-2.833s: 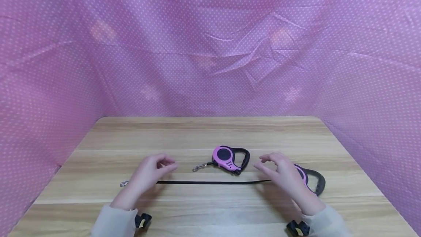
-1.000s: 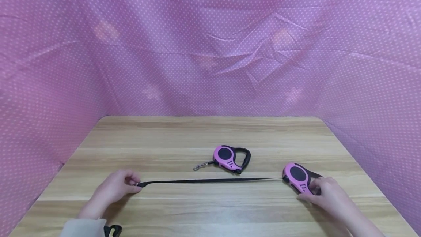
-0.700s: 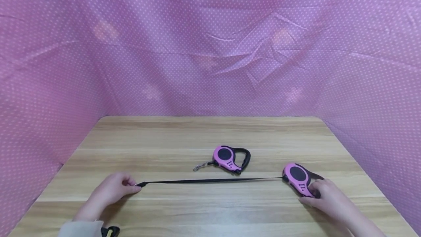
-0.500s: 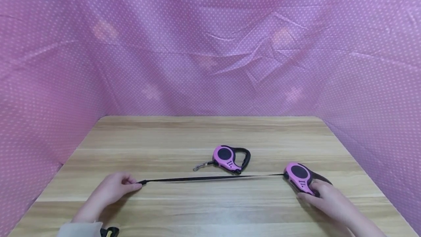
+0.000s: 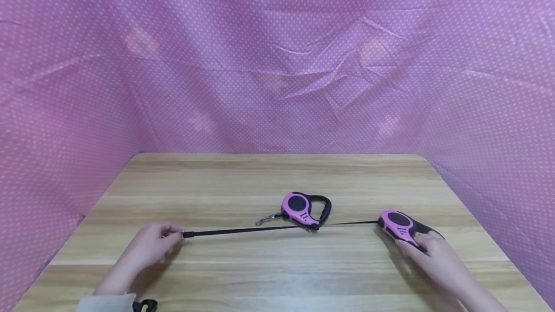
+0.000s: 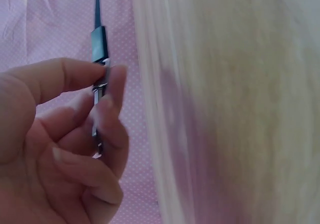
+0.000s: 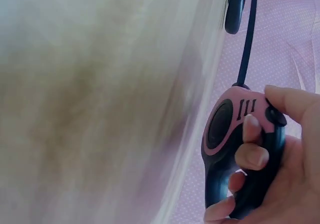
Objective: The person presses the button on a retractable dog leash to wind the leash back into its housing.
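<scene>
My right hand (image 5: pixel 438 259) grips the black handle of a pink-and-black retractable dog leash (image 5: pixel 396 225), lifted off the table at the right. In the right wrist view the fingers curl through the handle loop of this leash (image 7: pixel 220 126), with the thumb near its button. A black strap (image 5: pixel 243 230) runs from its casing across to the left. At that far end my left hand (image 5: pixel 149 249) pinches the metal clip (image 6: pixel 98 96) between thumb and fingers. The strap passes just in front of a second pink leash (image 5: pixel 297 203), which lies on the table.
The second leash's metal clip (image 5: pixel 265 219) points left on the wooden table (image 5: pixel 277 278). Pink dotted cloth (image 5: pixel 277 61) hangs behind the table and along both sides.
Both hands came down from above the strap to its two ends and took hold of the clip and the handle. Since then the held leash has risen and tilted, lifting the strap.
</scene>
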### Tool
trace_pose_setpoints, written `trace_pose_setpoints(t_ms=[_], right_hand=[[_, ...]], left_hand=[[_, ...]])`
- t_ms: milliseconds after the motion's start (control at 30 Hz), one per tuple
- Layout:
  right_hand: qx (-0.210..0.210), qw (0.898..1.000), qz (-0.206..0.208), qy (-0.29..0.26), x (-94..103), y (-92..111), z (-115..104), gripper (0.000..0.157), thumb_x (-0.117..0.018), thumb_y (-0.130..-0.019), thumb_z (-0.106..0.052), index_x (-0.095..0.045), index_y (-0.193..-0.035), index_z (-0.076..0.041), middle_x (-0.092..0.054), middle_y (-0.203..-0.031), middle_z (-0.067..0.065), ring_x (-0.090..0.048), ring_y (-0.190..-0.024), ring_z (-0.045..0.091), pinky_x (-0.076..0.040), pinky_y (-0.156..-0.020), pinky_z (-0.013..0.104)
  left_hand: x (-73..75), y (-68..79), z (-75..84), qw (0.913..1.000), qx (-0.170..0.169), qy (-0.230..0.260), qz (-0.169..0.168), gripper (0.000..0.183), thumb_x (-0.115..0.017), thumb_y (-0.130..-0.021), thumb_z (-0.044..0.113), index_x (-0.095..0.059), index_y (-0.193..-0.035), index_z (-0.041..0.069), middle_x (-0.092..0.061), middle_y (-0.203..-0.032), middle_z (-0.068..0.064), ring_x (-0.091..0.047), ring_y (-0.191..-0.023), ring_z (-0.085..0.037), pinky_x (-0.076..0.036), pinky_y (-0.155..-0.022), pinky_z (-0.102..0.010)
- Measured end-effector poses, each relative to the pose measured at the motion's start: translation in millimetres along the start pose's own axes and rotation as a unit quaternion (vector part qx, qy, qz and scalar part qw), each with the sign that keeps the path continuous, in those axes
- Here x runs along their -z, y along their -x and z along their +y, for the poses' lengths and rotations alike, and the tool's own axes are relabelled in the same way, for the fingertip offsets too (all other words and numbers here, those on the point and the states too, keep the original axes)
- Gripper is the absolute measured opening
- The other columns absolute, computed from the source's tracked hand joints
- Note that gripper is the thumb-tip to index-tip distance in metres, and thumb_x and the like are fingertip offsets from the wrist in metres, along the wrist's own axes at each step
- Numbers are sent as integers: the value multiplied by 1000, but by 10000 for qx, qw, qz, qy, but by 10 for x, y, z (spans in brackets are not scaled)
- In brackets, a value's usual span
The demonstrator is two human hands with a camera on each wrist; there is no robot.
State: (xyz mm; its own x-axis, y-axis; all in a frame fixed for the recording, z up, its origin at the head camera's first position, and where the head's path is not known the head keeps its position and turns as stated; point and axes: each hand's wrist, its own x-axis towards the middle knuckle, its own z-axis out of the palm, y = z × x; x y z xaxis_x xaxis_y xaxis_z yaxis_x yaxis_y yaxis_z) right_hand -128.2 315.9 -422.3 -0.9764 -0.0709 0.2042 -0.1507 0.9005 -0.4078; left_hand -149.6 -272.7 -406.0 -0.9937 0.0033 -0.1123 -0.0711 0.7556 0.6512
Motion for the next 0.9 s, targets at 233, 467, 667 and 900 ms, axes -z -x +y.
trace_pose_setpoints(t_ms=[233,467,667,900], right_hand=[[180,9985,520,-31,-1,-7,-17,40,-72,-89,-34,-46,-61,-20,-46,-72,-1,-38,-70,5,-35,-58,24],[126,9972,730,-113,23,-13,-37,36,-72,-89,-33,-52,-62,-20,-47,-71,-2,-38,-69,3,-33,-57,24],[58,9954,925,-227,32,-24,-18,20,-73,-88,-28,-68,-72,-16,-63,-77,1,-42,-70,1,-37,-58,24],[168,9927,1182,-161,32,-40,-19,16,-75,-85,-24,-71,-75,-12,-70,-81,5,-47,-72,2,-40,-59,26]], left_hand=[[63,-19,54,9984,44,-423,364,35,-57,-94,22,-66,-119,-2,-72,-98,-10,-57,-74,-15,-49,-69,-35],[73,-27,71,9973,40,-477,558,35,-56,-94,22,-67,-118,-1,-72,-98,-12,-55,-70,-15,-44,-66,-31],[71,-28,86,9968,18,-508,619,36,-56,-94,23,-67,-118,-1,-72,-99,-14,-53,-71,-16,-42,-64,-31],[68,-33,90,9967,-9,-489,643,37,-55,-95,24,-67,-119,-1,-71,-96,-12,-51,-69,-16,-40,-62,-30]])
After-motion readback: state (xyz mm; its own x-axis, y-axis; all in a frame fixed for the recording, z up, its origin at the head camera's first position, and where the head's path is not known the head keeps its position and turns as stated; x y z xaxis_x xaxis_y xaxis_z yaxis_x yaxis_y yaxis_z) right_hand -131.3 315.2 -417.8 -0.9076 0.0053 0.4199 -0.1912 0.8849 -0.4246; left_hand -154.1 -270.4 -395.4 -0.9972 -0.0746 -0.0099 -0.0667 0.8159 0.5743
